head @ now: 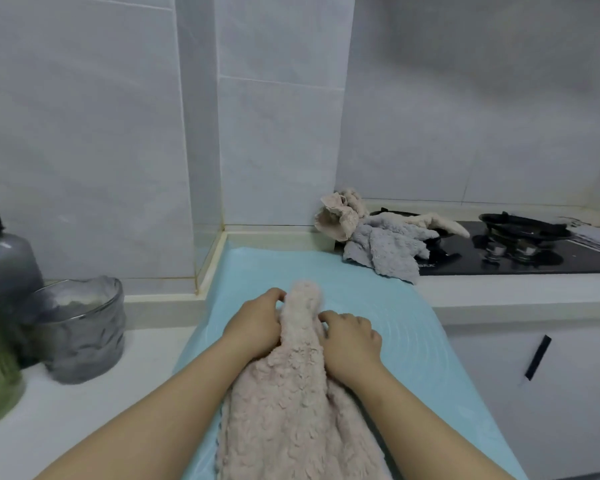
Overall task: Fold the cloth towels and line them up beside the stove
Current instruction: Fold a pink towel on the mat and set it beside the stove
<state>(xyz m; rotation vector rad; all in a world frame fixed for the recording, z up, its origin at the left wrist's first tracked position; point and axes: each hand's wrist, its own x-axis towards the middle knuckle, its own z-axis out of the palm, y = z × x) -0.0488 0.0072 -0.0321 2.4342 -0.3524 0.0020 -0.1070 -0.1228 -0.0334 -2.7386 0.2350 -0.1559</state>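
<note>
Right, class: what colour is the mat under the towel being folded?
Light blue: the mat shows best in the head view, under the pink towel.

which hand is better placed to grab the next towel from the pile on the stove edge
Probably the right hand: the towel pile lies ahead on its side; the left hand would cross the pink towel both hold.

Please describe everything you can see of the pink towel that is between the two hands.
The pink towel is pale pink with a thick, fluffy pile. It lies on the blue mat, bunched lengthwise into a raised ridge, narrow at its far end and wider toward the picture's bottom edge, which cuts it off. The left hand grips its left side and the right hand its right side, near the far end.
</note>
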